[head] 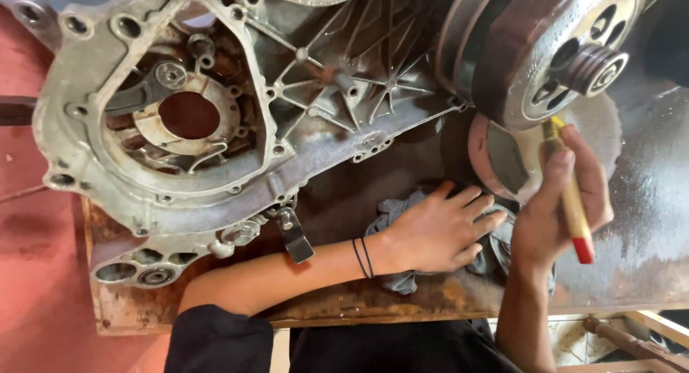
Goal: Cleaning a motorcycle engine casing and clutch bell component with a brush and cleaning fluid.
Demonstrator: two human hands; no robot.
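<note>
grey rag (393, 214) lies bunched on the stained wooden board (344, 201), near the middle, under the left hand (438, 229), which rests flat on it with fingers spread and loosely open. just right of it, the right hand (563, 208) is closed around a wooden-handled tool with a red end (572, 201), held up beside the rusty clutch drum (545, 50). far left sits the aluminium engine case (179, 115).

I work over a worn, rust-stained wooden board (344, 312) set on a red floor (43, 301), with what may be a pale wooden frame (646, 330) at my lower right, all under soft, even daylight.
</note>
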